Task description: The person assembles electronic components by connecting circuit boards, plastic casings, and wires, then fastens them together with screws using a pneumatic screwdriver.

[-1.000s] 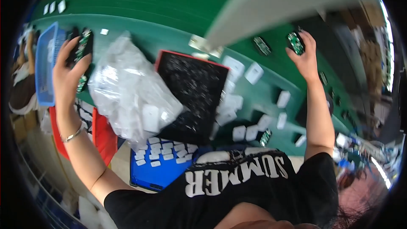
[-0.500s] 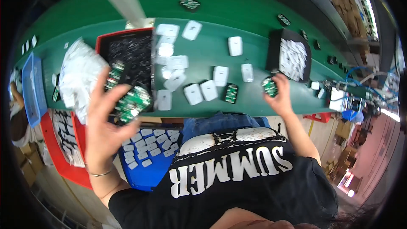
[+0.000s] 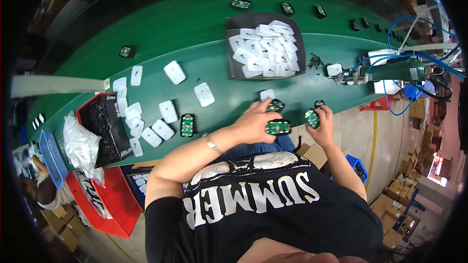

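A person in a black short-sleeved T-shirt works at a long green counter, boards in both hands. The left hand grasps a pair of green circuit boards in black oblong cases, held near the counter's front edge. Close by on the right, the right hand grips a green circuit board in a rounded black case between thumb and fingers. Just beyond the left hand lies a white rounded plastic plate; farther back, similar plates fill an open black box. On the counter's left side, a black oblong case with a green board lies near scattered white plates, with a crumpled translucent plastic bag farther left.
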### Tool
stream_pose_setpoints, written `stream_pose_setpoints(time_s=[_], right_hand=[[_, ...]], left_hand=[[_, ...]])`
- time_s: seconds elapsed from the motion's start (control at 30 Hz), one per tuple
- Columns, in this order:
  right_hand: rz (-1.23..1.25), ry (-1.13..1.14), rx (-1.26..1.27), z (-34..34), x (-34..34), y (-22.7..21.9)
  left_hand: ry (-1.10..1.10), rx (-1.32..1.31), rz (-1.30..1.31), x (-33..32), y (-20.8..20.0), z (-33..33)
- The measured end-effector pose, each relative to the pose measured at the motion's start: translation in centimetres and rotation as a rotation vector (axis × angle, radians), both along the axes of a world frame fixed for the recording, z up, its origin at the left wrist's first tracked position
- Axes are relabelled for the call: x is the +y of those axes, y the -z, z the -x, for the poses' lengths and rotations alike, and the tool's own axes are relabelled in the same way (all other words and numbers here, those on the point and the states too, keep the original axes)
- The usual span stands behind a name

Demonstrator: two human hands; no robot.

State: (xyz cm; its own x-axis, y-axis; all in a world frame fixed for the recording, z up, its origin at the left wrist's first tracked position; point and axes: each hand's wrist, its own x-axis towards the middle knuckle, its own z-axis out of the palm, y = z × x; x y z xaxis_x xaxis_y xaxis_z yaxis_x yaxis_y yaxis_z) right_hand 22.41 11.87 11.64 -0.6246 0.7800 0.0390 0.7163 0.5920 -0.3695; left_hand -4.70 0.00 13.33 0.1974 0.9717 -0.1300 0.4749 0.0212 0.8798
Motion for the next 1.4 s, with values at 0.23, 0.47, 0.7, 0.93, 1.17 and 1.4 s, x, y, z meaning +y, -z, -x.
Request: stream_pose_setpoints(time_s=[0.23, 0.47, 0.7, 0.93, 1.17, 1.4], right_hand=[[-0.159, 0.352, -0.062, -7.7, 11.5, 4.0], [-0.06, 0.319, -0.196, -9.9, 14.7, 7.3], [-0.253, 0.194, -0.128, -13.5, 12.0, 5.6], [0.159, -0.209, 0.253, 6.1, -1.5, -6.3], [-0.208, -0.322, 0.433, 36.8, 5.5, -6.2], [-0.028, -0.045, -0.48, 45.4, 17.3, 2.2]], left_hand=[[0.089, 0.261, -0.203, 13.6, 6.4, -11.9], [0.02, 0.46, -0.329, 16.4, 10.1, -15.1], [0.284, 0.145, -0.18, 8.6, 1.1, -6.2], [-1.061, 0.61, -0.141, -4.2, -4.0, 23.1], [-1.429, 0.771, 0.686, -5.5, 6.2, 39.7], [-1.331, 0.724, 0.679, -4.2, 8.9, 41.6]])
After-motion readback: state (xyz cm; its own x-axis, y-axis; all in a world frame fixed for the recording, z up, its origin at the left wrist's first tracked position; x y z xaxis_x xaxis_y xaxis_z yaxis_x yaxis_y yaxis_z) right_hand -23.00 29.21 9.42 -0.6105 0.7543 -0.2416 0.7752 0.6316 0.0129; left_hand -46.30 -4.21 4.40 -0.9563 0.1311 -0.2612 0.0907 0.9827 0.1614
